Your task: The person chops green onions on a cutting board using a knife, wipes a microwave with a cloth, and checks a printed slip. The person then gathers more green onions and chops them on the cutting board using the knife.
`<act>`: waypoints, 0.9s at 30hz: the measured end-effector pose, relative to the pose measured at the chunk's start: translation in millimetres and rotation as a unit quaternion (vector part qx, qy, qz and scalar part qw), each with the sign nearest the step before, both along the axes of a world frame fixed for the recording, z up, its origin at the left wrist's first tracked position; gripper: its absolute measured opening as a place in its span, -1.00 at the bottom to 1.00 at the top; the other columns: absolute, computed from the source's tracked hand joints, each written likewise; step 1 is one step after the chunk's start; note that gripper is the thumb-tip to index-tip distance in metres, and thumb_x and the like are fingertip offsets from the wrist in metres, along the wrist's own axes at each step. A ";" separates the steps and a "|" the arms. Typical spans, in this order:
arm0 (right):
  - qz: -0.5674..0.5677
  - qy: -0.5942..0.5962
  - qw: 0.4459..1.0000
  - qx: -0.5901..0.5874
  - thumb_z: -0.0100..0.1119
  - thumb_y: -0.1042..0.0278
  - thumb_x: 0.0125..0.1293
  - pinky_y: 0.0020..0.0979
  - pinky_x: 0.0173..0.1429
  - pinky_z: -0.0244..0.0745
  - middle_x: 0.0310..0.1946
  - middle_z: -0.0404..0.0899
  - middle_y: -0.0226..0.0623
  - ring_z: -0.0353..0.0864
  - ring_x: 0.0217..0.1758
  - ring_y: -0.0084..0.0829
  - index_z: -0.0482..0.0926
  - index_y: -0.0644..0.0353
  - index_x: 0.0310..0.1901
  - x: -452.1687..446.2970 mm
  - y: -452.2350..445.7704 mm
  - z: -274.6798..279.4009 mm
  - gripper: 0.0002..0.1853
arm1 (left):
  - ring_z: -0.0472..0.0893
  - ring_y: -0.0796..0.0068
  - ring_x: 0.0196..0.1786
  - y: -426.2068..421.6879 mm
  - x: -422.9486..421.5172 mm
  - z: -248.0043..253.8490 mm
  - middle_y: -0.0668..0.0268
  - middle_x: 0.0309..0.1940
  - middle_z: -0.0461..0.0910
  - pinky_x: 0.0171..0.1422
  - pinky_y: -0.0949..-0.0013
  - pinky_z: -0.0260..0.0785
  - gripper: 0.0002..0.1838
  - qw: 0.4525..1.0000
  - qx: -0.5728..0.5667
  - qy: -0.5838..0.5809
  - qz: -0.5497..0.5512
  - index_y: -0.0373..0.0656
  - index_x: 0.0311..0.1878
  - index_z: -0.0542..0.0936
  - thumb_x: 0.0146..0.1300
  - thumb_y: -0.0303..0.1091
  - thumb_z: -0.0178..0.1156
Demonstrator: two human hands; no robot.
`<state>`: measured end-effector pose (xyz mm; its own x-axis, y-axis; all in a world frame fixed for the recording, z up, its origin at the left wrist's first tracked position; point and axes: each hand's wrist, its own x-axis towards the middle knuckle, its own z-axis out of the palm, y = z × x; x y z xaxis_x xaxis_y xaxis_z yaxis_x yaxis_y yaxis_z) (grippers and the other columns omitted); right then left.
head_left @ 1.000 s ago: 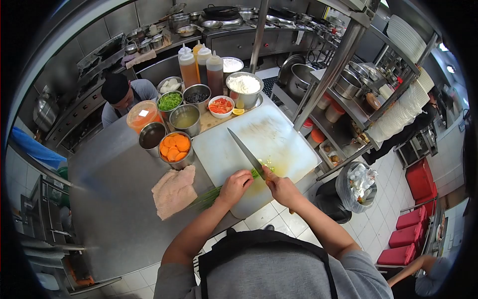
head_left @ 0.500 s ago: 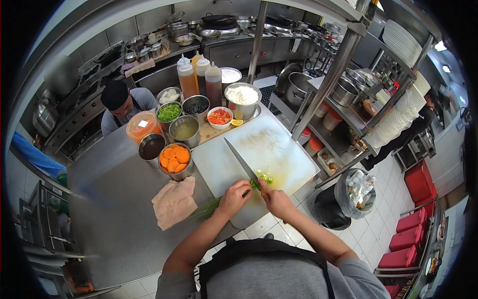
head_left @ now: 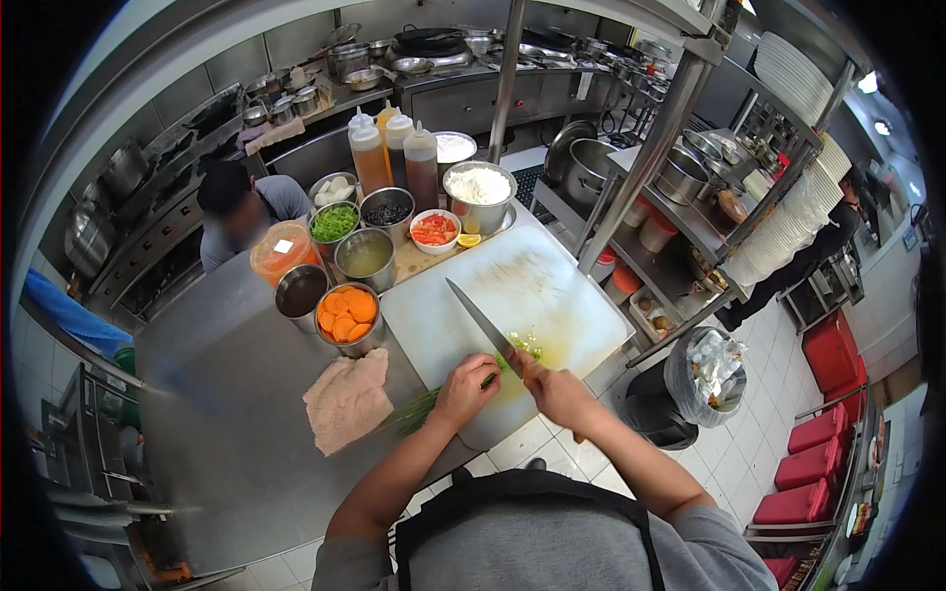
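Right grip (head_left: 561,394) on knife (head_left: 480,315), left grip (head_left: 463,390) on greens (head_left: 418,409); blade (head_left: 490,326) within board (head_left: 443,305) edges.

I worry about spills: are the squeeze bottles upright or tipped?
Upright: the squeeze bottles stand side by side, nozzles on top.

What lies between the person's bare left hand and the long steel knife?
Thin green stalks, lying on the white cutting board; the head view shows this.

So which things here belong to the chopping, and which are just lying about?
Seemingly in use:
long steel knife in the right hand
long green stalks in the left hand
white rectangular cutting board

Probably just lying about:
flat, pale pink slab
round steel pot of orange slices
small white bowl of chopped red pieces
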<state>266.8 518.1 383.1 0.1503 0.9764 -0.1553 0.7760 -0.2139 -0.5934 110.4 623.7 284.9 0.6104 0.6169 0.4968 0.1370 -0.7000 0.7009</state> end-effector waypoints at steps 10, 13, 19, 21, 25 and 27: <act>-0.003 -0.018 0.999 0.033 -0.01 0.26 0.39 0.08 -0.19 0.52 -0.41 0.61 0.19 0.62 -0.33 0.16 0.20 -0.04 0.44 -3.7 -5.1 -37.2 -0.42 | 0.63 0.18 -0.16 -0.9 -3.2 -2.6 0.17 -0.21 0.62 -0.07 0.26 0.50 -0.85 0.999 -0.042 -0.001 0.010 -0.29 -0.27 0.65 0.04 -0.53 0.35; -0.003 -0.042 0.998 0.051 -0.01 0.29 0.40 0.02 -0.16 0.53 -0.37 0.63 0.12 0.62 -0.33 0.15 0.20 -0.03 0.44 -8.8 -7.3 -51.2 -0.43 | 0.63 0.18 -0.15 -0.7 -3.3 0.3 0.17 -0.21 0.62 -0.06 0.26 0.50 -0.85 1.000 0.009 -0.014 0.016 -0.30 -0.28 0.65 0.04 -0.54 0.35; 0.007 -0.035 0.999 0.038 -0.03 0.29 0.40 0.04 -0.19 0.52 -0.43 0.62 0.13 0.62 -0.36 0.14 0.22 -0.01 0.43 -7.8 -9.0 -22.7 -0.44 | 0.59 0.15 -0.08 -2.0 -4.6 0.2 0.18 -0.18 0.60 -0.01 0.22 0.48 -0.86 0.999 -0.042 0.008 0.009 -0.30 -0.29 0.63 0.05 -0.54 0.32; -0.006 -0.027 0.997 0.069 -0.03 0.29 0.40 0.04 -0.19 0.52 -0.43 0.62 0.13 0.62 -0.36 0.14 0.23 0.00 0.42 -13.0 -5.8 -43.1 -0.45 | 0.62 0.16 -0.13 -0.9 -5.6 -2.4 0.17 -0.19 0.60 -0.04 0.26 0.49 -0.87 0.999 -0.041 0.000 0.009 -0.30 -0.29 0.65 0.05 -0.54 0.33; -0.011 -0.010 1.000 -0.019 -0.02 0.29 0.40 0.07 -0.16 0.51 -0.42 0.61 0.17 0.61 -0.34 0.18 0.23 -0.02 0.43 -8.8 0.1 -9.4 -0.44 | 0.62 0.18 -0.13 -3.4 -9.1 -0.6 0.17 -0.18 0.60 -0.05 0.27 0.49 -0.88 0.998 -0.066 0.017 0.013 -0.30 -0.28 0.65 0.07 -0.55 0.32; -0.004 -0.025 1.000 0.012 -0.03 0.28 0.40 0.06 -0.17 0.51 -0.44 0.61 0.16 0.62 -0.35 0.16 0.20 0.00 0.44 -8.6 -2.6 -18.9 -0.43 | 0.62 0.18 -0.10 -5.1 -6.6 0.5 0.17 -0.19 0.60 -0.03 0.27 0.49 -0.88 0.999 -0.025 0.013 0.024 -0.30 -0.28 0.66 0.07 -0.56 0.31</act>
<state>258.3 515.5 364.2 0.1647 0.9786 -0.1236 0.8028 -0.2058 -0.5596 103.8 618.6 285.3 0.5913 0.6696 0.4495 0.1884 -0.6566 0.7303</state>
